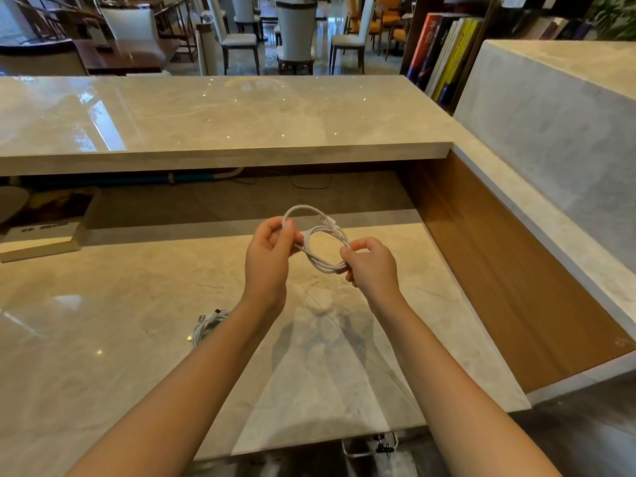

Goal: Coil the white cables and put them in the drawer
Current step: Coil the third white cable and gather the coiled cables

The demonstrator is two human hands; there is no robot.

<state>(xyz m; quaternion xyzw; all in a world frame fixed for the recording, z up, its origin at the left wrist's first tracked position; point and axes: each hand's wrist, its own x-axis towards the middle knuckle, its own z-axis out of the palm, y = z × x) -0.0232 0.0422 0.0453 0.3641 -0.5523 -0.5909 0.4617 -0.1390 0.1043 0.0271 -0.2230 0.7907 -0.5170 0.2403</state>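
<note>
A white cable (321, 241) hangs in round loops above the marble desk (120, 339), held between both hands. My left hand (268, 256) pinches the loops on their left side, with one larger loop arching up from its fingers. My right hand (371, 266) grips the coil at its lower right. A second white cable (206, 327) lies bundled on the desk by my left forearm, its metal plugs showing. No drawer is visible in this view.
A raised marble counter (206, 115) runs across the back, with a wooden side panel (499, 270) on the right. A book (41, 232) lies at the left under the counter. Chairs and bookshelves stand beyond.
</note>
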